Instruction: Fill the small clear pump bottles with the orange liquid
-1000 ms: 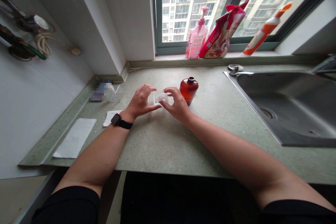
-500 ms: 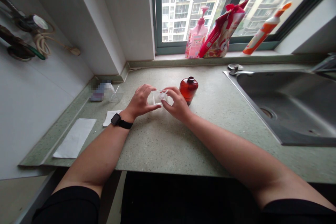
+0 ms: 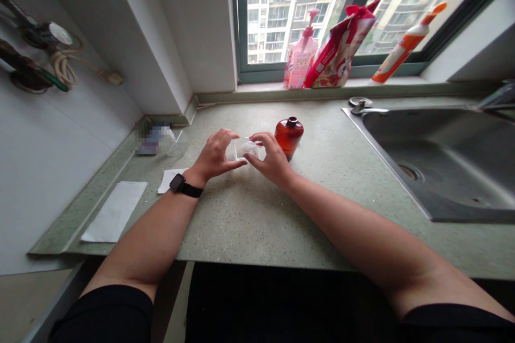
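The fingers (image 3: 227, 136) of the left hand (image 3: 217, 156) curl around one end of a small clear box (image 3: 242, 148), while the fingertips (image 3: 259, 139) of the right hand (image 3: 272, 158) press in from the other end. Both sets of fingers are bent and closed on the box from opposite sides, and both thumbs come in along its near edge. Something whitish shows in the box, too blurred to make out. I can't tell whether the box is touching the speckled green countertop (image 3: 245, 230) or held just above it.

An amber bottle (image 3: 288, 138) stands just beside the right hand, with the box directly to its left. Further left of the bottle, a black smartwatch (image 3: 177, 183) circles the left wrist, and a small white paper (image 3: 171, 180) lies partly beneath that wrist. Beyond it are a larger white sheet (image 3: 115, 211) and a pixelated object (image 3: 153, 140) next to a clear glass (image 3: 176, 146).

To the right of the bottle, well apart, is a steel sink (image 3: 436, 163). Behind the bottle, a pink pump bottle (image 3: 301, 61), a red-and-white pouch (image 3: 338, 45) and an orange-and-white tube (image 3: 404, 45) stand on the windowsill (image 3: 257, 86).
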A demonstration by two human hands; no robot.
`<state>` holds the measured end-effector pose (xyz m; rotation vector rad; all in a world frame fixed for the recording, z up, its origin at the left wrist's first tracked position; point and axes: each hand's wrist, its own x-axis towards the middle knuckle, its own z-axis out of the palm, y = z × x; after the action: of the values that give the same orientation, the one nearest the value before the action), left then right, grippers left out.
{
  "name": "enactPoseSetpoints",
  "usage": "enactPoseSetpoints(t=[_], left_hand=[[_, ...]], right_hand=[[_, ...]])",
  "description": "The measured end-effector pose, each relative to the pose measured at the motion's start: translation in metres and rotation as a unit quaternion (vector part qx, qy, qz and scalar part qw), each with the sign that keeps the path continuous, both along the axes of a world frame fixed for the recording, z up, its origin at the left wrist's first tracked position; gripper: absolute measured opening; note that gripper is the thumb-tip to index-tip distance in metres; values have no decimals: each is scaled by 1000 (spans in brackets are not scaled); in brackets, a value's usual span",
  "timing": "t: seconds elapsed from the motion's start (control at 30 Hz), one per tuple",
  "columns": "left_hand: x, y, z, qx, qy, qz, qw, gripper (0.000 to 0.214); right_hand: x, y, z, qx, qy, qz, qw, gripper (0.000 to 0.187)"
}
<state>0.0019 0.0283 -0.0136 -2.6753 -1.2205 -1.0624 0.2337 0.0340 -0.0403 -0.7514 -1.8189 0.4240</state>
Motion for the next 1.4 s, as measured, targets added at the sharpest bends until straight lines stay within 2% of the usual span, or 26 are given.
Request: enactPoseSetpoints(t=[0.1, 0.23, 0.53, 0.67, 0.83, 1.0, 1.13, 1.3, 1.4], left_hand=[[0, 0, 1, -7, 2, 0, 1000, 65], [0, -1, 1, -8, 1, -2, 1000, 66], [1, -1, 2, -14, -5, -3, 1000, 65], [0, 0, 1, -6, -5, -7, 1000, 64], [1, 0, 1, -10, -5, -6, 1000, 65], [0, 0, 1, -14, -9, -6, 1000, 64], [0, -1, 1, -16, -9, -7, 1000, 65], [0, -1, 2, -14, -12, -10, 1000, 64], [1, -2, 3, -20, -13, -10, 1000, 65]], right_hand=[[0, -1, 1, 1, -19, 2, 1000, 35], [-1, -1, 1, 6, -7, -7, 1000, 26], [0, -1, 1, -2, -22, -13, 1000, 31], [0, 0, 1, 6, -25, -3, 1000, 39], [0, 0, 1, 7, -32, -7, 999, 29], [0, -1, 2, 6, -37, 0, 999, 37], [-1, -1, 2, 14, -24, -4, 1000, 29], [-1, -2, 2, 10, -23, 1, 1000, 35], [0, -1, 2, 7, -32, -4, 999, 29]])
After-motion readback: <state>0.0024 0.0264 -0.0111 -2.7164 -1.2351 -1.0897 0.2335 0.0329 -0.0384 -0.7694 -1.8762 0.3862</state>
